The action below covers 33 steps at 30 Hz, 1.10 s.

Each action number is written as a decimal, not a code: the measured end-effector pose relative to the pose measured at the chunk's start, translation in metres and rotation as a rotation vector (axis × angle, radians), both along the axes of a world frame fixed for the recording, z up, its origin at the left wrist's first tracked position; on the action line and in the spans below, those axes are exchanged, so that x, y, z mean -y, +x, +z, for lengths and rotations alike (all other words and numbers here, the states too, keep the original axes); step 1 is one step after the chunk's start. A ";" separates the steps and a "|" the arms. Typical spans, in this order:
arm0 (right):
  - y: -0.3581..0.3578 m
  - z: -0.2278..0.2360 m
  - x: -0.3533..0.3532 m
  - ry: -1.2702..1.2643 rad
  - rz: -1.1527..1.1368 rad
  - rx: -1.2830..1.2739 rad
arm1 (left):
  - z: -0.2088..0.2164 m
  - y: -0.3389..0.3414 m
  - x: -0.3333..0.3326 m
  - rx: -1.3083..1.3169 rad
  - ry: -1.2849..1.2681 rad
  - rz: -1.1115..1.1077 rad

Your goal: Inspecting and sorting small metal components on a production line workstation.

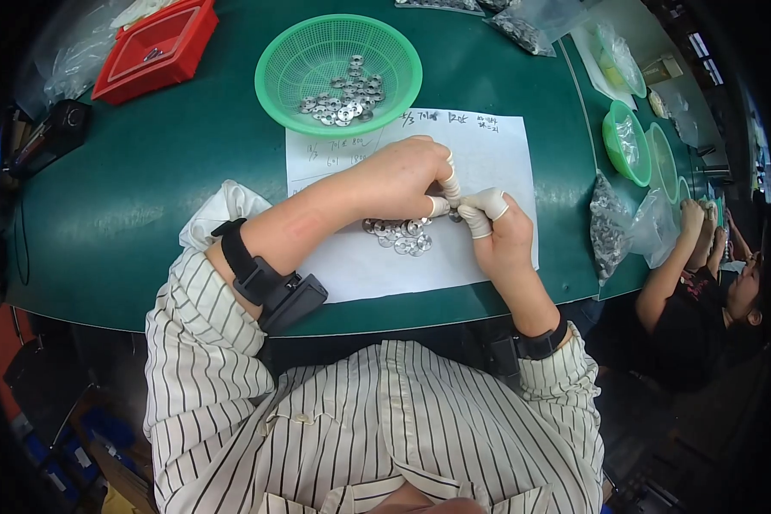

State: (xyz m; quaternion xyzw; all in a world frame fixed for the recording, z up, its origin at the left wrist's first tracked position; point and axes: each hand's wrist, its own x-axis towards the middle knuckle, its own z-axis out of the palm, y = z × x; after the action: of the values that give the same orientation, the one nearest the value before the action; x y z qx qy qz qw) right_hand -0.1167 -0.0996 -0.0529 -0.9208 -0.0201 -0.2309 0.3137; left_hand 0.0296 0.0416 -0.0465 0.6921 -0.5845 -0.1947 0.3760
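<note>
My left hand [415, 176] and my right hand [501, 231] meet over a white paper sheet [488, 265], their fingertips in white finger covers and pinched together. A small metal part [455, 217], mostly hidden by the fingers, shows between them at the right hand's fingertips. Just left of the fingertips, a loose pile of round metal discs with center holes [401, 236] lies on the paper, partly behind my left hand. Beyond my left forearm stands a light green mesh basket [270, 81] with several similar discs [351, 98] inside.
Red plastic trays [116, 81] and a black device [51, 137] sit on the green table [188, 128] at the left. Bags of metal parts [608, 227] and green baskets [617, 158] line the right side. Another person [694, 300] works at the far right.
</note>
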 end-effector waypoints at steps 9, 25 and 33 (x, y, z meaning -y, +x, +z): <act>-0.002 0.003 -0.004 0.114 -0.032 0.000 | 0.002 -0.002 0.001 0.055 0.005 -0.009; -0.014 -0.002 -0.002 0.511 -0.076 -0.172 | 0.003 -0.003 0.000 0.051 0.016 -0.010; -0.013 -0.002 -0.001 0.374 -0.079 -0.157 | 0.005 -0.003 0.001 0.041 0.039 -0.014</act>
State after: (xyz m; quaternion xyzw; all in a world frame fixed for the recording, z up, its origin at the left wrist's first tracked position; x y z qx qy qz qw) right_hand -0.1293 -0.0987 -0.0549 -0.8618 0.0840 -0.1701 0.4704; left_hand 0.0264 0.0407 -0.0414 0.6991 -0.5929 -0.1946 0.3490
